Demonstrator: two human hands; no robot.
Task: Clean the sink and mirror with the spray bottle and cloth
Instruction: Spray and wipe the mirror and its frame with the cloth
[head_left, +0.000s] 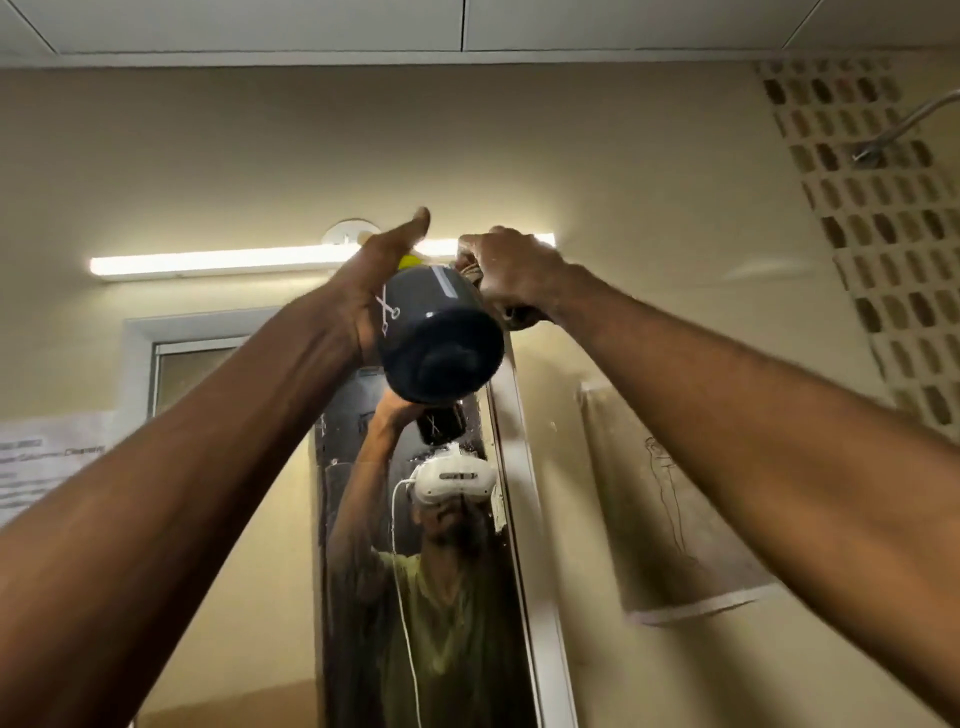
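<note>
Both forearms reach up to frame centre. Left hand (382, 275) grips the dark spray bottle (439, 338), base toward the camera, long axis running away and up, yellow top toward the wall. Right hand (511, 273) clutches the cloth (511, 312) just beside it. Behind, the mirror (415, 571), then the strip light (218, 261).

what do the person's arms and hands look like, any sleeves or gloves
Both forearms are bare as far as the view shows: no sleeves, gloves, watch or rings visible on the left hand or right hand. The mirror reflection shows a short-sleeved yellowish shirt.
</note>
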